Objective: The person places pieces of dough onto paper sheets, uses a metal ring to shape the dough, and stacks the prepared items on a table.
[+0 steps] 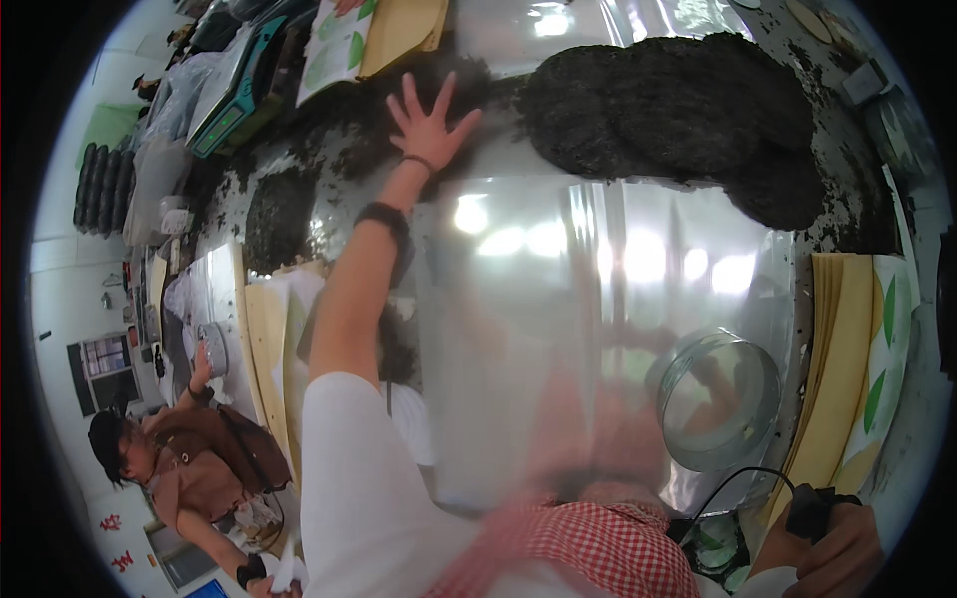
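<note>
My left hand (431, 130) reaches far forward over the table, its fingers spread wide and nothing in them. Beneath and around the fingers lies loose dark material, and a thick, nearly black mass (668, 110) is heaped to the right of the hand. I cannot tell whether the palm touches the surface. My right hand (842, 548) is low at the right edge, beside a black device on a cable; its fingers are too unclear to read. Between my arms spreads a shiny metal sheet (498, 329), with a round metal hoop (720, 399) on its right part.
Yellowish folded packages with green leaf prints (842, 369) line the right side. A similar stack (399, 35) stands at the far left, near a teal scale (239, 90). Another person (204, 458) in a brown apron works at my left. A black ridged tray (103, 189) is beyond.
</note>
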A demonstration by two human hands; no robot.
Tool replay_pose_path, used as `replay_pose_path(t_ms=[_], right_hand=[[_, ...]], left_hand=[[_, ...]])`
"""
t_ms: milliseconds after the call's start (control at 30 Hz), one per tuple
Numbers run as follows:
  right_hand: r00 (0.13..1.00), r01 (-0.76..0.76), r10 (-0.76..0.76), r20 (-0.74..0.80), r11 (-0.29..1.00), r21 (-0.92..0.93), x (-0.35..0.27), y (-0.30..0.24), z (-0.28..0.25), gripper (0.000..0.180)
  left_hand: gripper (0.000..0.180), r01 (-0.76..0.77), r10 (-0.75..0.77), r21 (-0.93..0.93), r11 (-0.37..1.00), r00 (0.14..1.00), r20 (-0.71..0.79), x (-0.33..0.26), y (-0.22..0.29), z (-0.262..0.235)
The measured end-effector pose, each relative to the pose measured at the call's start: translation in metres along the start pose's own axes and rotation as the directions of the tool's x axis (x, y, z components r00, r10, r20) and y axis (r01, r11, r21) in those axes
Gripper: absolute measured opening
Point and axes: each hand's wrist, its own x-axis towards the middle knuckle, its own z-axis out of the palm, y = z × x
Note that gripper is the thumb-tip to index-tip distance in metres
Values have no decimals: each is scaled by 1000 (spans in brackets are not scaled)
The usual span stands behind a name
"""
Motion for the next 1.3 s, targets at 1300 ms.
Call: replay_pose_path(t_ms=[1300], right_hand=[[925, -243, -172, -340, 421, -874, -137, 214, 197, 12]], left_hand=[[30, -367, 547, -437, 821, 725, 419, -539, 100, -82]])
